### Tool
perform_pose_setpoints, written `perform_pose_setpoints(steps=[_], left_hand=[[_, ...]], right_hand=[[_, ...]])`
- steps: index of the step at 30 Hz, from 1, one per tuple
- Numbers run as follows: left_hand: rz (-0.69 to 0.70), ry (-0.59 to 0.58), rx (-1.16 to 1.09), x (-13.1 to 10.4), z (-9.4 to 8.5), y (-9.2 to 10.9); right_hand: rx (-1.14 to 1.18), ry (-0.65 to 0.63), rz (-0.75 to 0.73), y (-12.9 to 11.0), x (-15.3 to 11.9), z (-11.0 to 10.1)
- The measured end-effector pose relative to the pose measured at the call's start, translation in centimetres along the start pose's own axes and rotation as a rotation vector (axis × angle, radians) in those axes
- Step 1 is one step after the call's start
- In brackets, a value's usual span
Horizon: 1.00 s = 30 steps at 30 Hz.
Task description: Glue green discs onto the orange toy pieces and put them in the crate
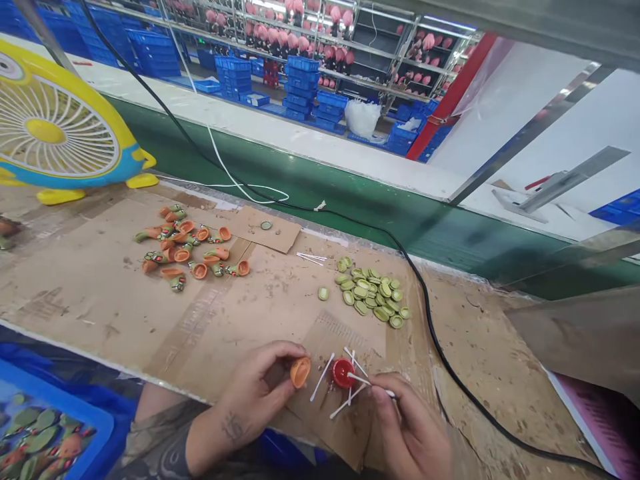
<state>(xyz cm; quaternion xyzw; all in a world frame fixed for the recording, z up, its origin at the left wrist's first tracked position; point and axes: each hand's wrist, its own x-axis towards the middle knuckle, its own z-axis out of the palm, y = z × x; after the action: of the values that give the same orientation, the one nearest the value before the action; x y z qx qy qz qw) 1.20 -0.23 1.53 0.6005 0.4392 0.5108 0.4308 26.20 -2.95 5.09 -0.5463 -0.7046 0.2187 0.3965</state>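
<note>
My left hand (260,383) pinches a small orange cup-shaped piece (300,372), its hollow side facing up. Between the fingers of my right hand (407,420) is a cotton swab (360,379), whose tip reaches into a small red pot (343,373) of red liquid. Several loose swabs lie around the pot, one of them (322,377) between it and my left hand. Behind them is a pile of green oval pieces (370,293), with a single green piece (323,293) apart to its left. Orange and green figures (183,247) lie in a group at the back left.
A yellow fan (55,120) stands at the far left. A black cable (430,313) crosses the cardboard-covered table on the right. At the lower left, a blue bin (100,413) holds more pieces. A cardboard sheet (283,237) and several swabs (311,257) lie farther back.
</note>
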Motion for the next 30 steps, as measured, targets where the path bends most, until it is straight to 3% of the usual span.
perform_pose_setpoints(steps=[4, 12, 20, 30], left_hand=[[0.117, -0.032, 0.053, 0.3, -0.2, -0.2], [0.198, -0.066, 0.068, 0.9, -0.2, -0.2], [0.226, -0.089, 0.072, 0.9, -0.2, 0.0], [0.233, -0.122, 0.05, 0.8, -0.2, -0.1]], right_hand=[[-0.035, -0.004, 0.035, 0.2, -0.3, 0.0], [0.08, 0.262, 0.103, -1.2, -0.5, 0.9], [0.263, 0.099, 0.129, -4.0, 0.6, 3.6], [0.17, 0.015, 0.061, -3.5, 1.0, 4.0]])
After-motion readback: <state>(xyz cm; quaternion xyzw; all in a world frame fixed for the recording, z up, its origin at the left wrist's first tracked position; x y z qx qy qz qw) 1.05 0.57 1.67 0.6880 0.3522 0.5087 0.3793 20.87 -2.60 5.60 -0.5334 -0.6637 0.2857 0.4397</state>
